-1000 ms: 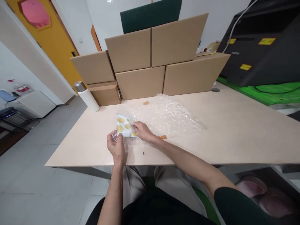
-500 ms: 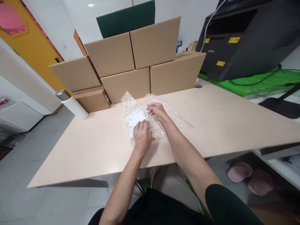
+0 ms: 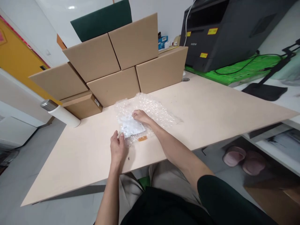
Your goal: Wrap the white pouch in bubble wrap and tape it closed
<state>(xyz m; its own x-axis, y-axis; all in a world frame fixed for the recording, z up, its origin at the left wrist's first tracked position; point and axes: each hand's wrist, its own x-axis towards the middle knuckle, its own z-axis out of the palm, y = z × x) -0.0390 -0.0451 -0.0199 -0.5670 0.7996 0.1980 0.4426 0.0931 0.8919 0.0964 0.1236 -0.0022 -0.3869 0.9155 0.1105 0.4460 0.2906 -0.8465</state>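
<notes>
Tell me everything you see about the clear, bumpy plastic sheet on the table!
The clear, bumpy plastic sheet looks like bubble wrap: thin, shiny and crinkled. It lies spread on the pale table, in front of brown cardboard boxes. A flat, whitish packet is over part of it; an orange strip is at its near edge. The right hand is above it, the left hand at its near left side; any hand contact is unclear.

My single head-worn view looks forward and down, close above the pale wood-toned straight-edged tabletop [image 3: 77,156], facing stacked brown rectangular cardboard boxes [image 3: 113,85].
</notes>
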